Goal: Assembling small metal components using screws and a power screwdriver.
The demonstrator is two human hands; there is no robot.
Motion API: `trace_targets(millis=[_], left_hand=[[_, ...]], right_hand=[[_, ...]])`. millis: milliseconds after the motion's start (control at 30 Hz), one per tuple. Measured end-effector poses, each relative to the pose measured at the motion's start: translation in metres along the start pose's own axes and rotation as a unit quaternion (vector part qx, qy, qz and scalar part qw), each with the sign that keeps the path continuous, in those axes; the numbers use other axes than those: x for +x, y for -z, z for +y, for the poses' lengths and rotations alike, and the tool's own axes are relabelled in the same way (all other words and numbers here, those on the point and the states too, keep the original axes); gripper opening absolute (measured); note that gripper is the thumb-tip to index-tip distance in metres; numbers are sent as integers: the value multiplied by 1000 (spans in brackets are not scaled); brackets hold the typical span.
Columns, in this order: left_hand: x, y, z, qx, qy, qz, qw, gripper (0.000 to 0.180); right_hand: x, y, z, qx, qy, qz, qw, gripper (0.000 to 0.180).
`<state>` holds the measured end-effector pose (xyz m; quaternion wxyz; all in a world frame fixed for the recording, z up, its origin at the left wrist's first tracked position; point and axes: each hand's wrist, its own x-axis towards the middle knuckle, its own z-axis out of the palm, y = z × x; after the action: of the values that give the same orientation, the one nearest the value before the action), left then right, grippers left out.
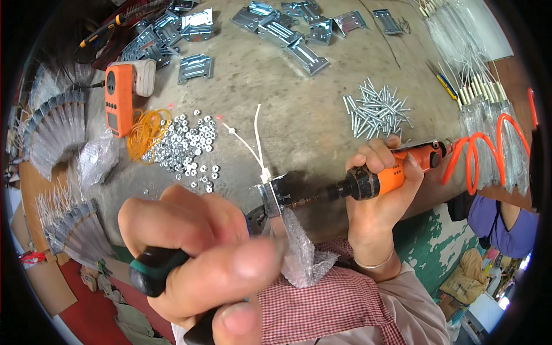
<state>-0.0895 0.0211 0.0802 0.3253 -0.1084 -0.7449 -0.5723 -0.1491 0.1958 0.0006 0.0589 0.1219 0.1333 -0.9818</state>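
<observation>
Close to the camera, my left hand (195, 247) is closed around pliers with black and green handles (158, 267); their jaws are hidden behind the fingers. My right hand (379, 201) grips an orange power screwdriver (391, 175) fed by a coiled orange hose (472, 161). Its bit points left, at a shiny metal bracket (269, 195); whether it touches cannot be made out. Two white wires (258, 135) rise from the bracket's top. Bubble wrap (302, 253) covers the part below it, which stands over my checked apron. My left fingers partly hide this piece.
Nuts (190, 144) and screws (376, 109) lie in piles on the table (299, 115). Metal brackets (282, 31) are scattered at the back. An orange meter (119, 98) and yellow wire (148, 135) sit left. Wrapped wired pieces (57, 126) fan out at both sides.
</observation>
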Motion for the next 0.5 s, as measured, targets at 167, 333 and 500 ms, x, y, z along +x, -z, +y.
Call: trace_targets(millis=[167,333,500], left_hand=[[12,0,10,-18,111,-77,991,19],[9,-1,8,-52,101,-83,990,22],[-2,-14,0,5,-2,-18,1000,50]], right_hand=[[2,4,-2,-40,19,2,999,21],[0,-1,1,-62,14,1,998,20],[1,-1,0,-76,23,2,997,21]])
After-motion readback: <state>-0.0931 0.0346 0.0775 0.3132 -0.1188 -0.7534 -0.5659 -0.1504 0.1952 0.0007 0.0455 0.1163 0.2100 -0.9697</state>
